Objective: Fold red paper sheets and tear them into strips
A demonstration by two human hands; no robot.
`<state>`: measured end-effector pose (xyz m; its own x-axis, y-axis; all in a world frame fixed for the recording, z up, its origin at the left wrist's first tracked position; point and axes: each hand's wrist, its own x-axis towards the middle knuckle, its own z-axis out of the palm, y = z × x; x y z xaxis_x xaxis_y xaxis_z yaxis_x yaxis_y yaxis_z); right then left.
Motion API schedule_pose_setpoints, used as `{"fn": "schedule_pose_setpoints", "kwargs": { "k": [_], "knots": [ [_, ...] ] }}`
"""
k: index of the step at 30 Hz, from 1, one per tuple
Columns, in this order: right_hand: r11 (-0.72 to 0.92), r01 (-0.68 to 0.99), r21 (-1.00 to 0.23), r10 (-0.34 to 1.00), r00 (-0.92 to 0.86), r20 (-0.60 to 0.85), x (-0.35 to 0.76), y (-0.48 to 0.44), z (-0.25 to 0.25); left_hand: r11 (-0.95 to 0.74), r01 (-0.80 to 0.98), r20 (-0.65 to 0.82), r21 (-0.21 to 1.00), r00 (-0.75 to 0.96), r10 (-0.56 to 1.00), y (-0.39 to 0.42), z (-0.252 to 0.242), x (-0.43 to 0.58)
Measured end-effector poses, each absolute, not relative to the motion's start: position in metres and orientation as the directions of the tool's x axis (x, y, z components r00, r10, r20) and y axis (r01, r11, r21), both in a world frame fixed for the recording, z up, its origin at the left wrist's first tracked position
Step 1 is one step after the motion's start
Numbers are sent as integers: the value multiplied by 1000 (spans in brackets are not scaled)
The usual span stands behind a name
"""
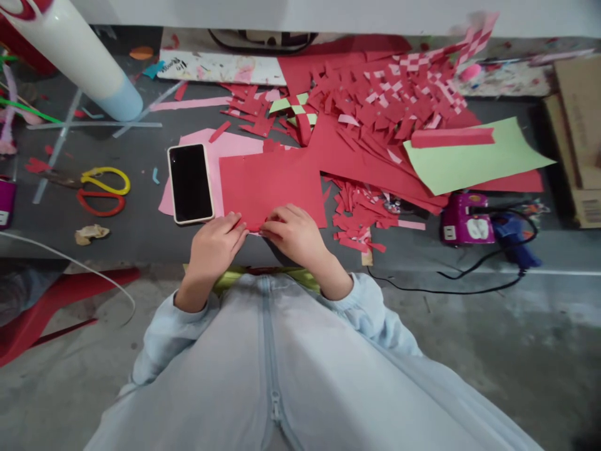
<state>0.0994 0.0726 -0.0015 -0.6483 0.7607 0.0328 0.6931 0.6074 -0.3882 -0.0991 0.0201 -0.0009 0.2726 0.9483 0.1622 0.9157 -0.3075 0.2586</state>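
Note:
A red sheet of paper (270, 185) lies in front of me, partly over a pink sheet (213, 169). My left hand (216, 243) is at its near edge, fingers pressed together on the paper. Close beside it, my right hand (295, 235) has its fingers bent and pinching the same edge, near the middle. The fingertips hide part of that edge, and a thin pale strip shows just under it. A phone (191, 183) with a dark screen lies left of the red sheet, partly on the pink paper.
Scissors (101, 188) with yellow and red handles lie left. A white bottle (89, 62) stands behind them. Cut red pieces (361, 210) and woven checkered strips (408, 88) are heaped right, near green paper (474, 156), a purple box (467, 219), a blue glue gun (516, 241) and cardboard (582, 125).

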Motion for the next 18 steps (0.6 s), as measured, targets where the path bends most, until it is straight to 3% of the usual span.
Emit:
{"fn": "schedule_pose_setpoints", "kwargs": {
  "k": [7, 12, 18],
  "knots": [
    [523, 679, -515, 790, -613, -5, 99, 78, -5, -329, 890, 204, 317, 274, 940, -8, -1, -91],
    [474, 686, -551, 813, -582, -25, 96, 83, -6, -450, 858, 316, 247, 367, 875, -24, -13, -77],
    [446, 722, -529, 825, -561, -71, 91, 89, -4, -341, 898, 223, 278, 285, 932, -26, -20, -70]
  ]
}}
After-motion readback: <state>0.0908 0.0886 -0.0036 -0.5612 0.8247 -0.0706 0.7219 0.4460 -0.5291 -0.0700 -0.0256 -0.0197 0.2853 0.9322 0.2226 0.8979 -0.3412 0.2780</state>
